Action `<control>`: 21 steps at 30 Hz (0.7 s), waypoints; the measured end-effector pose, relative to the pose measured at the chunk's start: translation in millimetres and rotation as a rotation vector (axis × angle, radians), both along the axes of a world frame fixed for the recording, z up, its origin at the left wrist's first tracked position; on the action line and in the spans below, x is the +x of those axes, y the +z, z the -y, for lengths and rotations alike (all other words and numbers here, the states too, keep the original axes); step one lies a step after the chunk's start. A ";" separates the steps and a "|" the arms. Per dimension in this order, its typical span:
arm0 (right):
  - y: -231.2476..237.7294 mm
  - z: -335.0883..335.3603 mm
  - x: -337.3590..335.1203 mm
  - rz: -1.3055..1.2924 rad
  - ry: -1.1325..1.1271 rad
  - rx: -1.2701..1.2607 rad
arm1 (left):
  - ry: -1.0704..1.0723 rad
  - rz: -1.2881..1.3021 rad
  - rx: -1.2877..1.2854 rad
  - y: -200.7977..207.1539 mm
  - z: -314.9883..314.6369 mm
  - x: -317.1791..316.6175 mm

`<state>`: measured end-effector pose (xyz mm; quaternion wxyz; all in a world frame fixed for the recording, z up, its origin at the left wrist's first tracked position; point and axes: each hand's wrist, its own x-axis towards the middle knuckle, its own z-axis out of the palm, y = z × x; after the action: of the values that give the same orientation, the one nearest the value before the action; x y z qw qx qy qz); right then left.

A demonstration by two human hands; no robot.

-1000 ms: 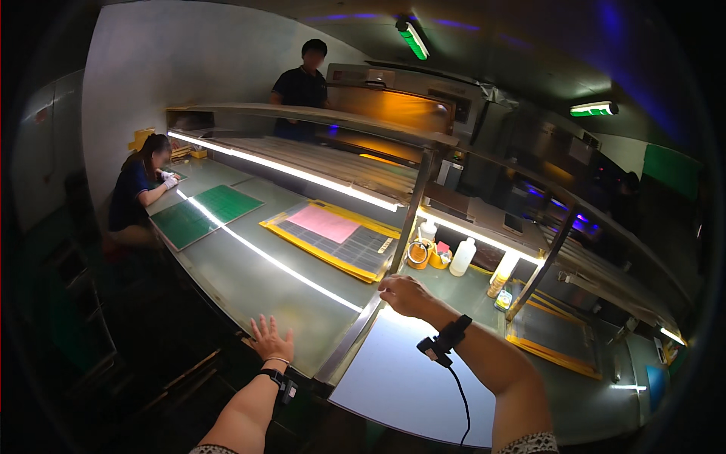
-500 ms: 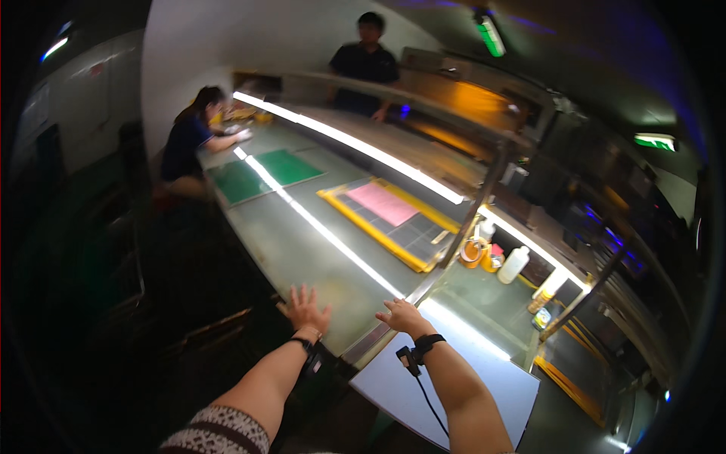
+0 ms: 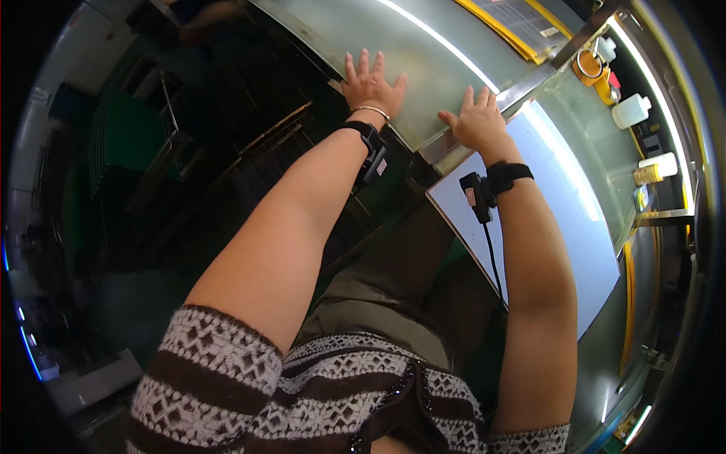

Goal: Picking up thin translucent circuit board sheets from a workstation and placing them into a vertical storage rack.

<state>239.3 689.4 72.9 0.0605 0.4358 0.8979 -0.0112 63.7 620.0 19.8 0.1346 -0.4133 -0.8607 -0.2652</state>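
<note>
My left hand (image 3: 372, 87) is stretched out with its fingers spread over the near edge of a glossy grey-green tabletop (image 3: 427, 79). To its right, my right hand (image 3: 479, 122) also has its fingers apart, beside the metal strip (image 3: 525, 87) that crosses the table. Neither hand holds anything. Whether the palms press on the surface is hidden. Below my right forearm lies a pale bluish-white board (image 3: 590, 242). On each wrist I wear a black strap with a small box; a black cable (image 3: 493, 253) runs down from the right one.
A yellow-edged frame (image 3: 508, 29) lies farther back. Along the right side stand a white bottle (image 3: 631, 112), a round orange container (image 3: 589, 64) and a yellow-labelled white container (image 3: 655, 169). Dark metal racks (image 3: 132, 151) stand at left. Part of a person (image 3: 208, 13) shows top left.
The view has tipped down, so my hands sit higher in the picture and my torso shows. Both hands stay spread and hold nothing.
</note>
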 end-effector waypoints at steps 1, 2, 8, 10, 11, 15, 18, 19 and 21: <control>1.6 2.8 3.2 0.007 -0.011 -0.014 | -0.011 0.007 -0.014 -0.3 0.4 3.8; -1.6 6.5 6.9 0.015 -0.014 -0.007 | -0.007 0.021 -0.042 -2.8 3.2 7.6; -2.2 10.7 12.0 0.052 -0.019 -0.007 | 0.004 0.054 -0.105 -1.3 7.9 16.2; -0.4 10.7 8.1 0.092 -0.012 0.009 | 0.006 0.013 -0.068 -4.8 8.3 11.5; -0.6 9.8 7.5 0.093 -0.006 -0.004 | 0.011 0.014 -0.081 -7.0 7.4 9.0; -6.5 -0.1 9.0 0.110 0.068 0.135 | -0.044 -0.037 0.019 -1.5 5.2 11.8; -6.4 -6.0 4.8 0.108 0.117 0.186 | 0.025 0.081 -0.164 23.9 11.1 20.6; -5.1 -6.0 3.2 0.110 0.120 0.174 | 0.028 0.084 -0.176 21.2 12.8 19.2; -0.5 -9.6 0.2 0.165 0.131 0.102 | 0.014 0.080 -0.132 21.7 12.9 17.9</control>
<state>239.5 699.0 72.3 0.1126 0.3779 0.9159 0.0745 81.6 607.1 41.5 0.0743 -0.4041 -0.8839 -0.2233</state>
